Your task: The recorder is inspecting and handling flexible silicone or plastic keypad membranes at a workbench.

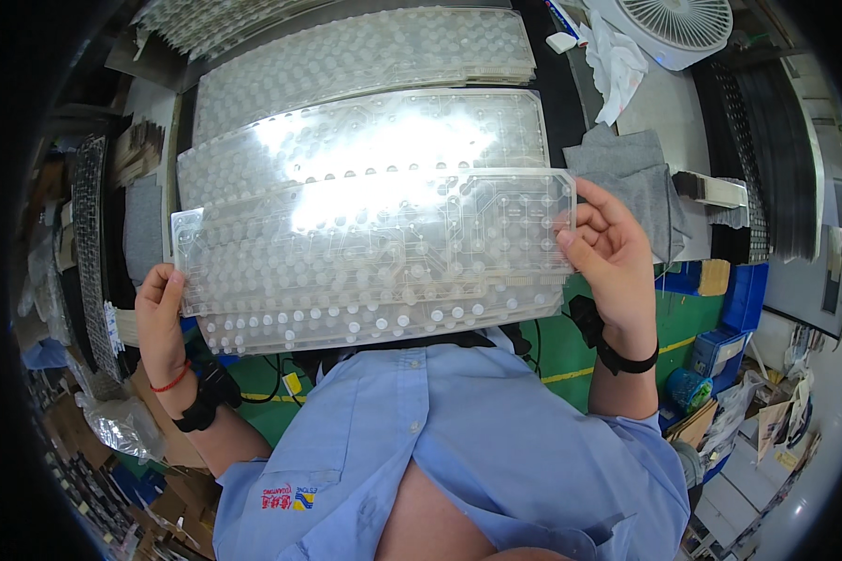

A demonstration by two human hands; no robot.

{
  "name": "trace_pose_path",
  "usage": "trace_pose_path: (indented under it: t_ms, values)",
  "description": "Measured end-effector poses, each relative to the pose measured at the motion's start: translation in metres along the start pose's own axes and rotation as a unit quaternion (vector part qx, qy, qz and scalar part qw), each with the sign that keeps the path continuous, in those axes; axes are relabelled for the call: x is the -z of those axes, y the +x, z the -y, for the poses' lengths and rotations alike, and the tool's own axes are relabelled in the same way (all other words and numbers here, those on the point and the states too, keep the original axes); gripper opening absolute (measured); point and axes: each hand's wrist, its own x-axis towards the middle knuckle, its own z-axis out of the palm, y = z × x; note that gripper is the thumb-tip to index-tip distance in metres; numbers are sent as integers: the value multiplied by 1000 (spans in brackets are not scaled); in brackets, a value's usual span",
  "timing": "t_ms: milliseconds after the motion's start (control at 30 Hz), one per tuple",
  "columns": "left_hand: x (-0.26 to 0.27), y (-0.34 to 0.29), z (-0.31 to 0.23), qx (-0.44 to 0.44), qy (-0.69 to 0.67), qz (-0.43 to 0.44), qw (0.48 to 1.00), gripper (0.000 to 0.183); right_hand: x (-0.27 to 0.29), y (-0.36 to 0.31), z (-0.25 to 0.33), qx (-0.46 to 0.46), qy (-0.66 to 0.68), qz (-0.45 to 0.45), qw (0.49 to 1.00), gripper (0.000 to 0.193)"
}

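A clear plastic keyboard membrane sheet (374, 248) with fine printed traces stretches between my two hands. My left hand (162, 323) pinches its left edge between thumb and fingers. At the opposite end, my right hand (617, 262) grips the right edge, thumb in front and fingers bent behind. Below and partly behind it shows a translucent sheet with round rubber domes (374, 325); whether the two touch is unclear. Farther off lie a stack of glossy membrane sheets (510, 131), washed out by glare, and a stack of domed sheets (365, 61).
A white fan (674, 23) stands at the far right, near crumpled white tissue (617, 70). Grey cloths (627, 173) lie beyond my right hand. Black keyboard parts (94, 243) are stacked at the left. Blue bins (720, 351) stand at the right on the green floor (571, 360).
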Motion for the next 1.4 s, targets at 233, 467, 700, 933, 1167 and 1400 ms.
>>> trace_pose_path:
  t_ms: [233, 467, 700, 933, 1167, 1400]
  values:
    - [10, -14, -7, -119, -147, -59, 980, 14, -8, -17, 29, 66, -65, -3, 996, 59]
    - [32, 2, 23, -275, -147, 32, 950, 11, -8, -11, 27, 287, -144, -7, 947, 17]
    - [8, 17, 25, -107, -125, -8, 986, 20, -9, 6, -4, 194, -178, -50, 963, 22]
    - [0, 5, 2, -27, -142, 21, 989, 44, -17, 12, 2, 53, -18, -96, 994, 24]
    - [-14, 11, 2, 23, -105, -45, 993, 42, -5, 34, -3, -4, 16, -67, 998, 30]
    - [1, 12, 19, -17, -138, 21, 990, 26, -6, 31, 3, -37, 23, -50, 998, 15]
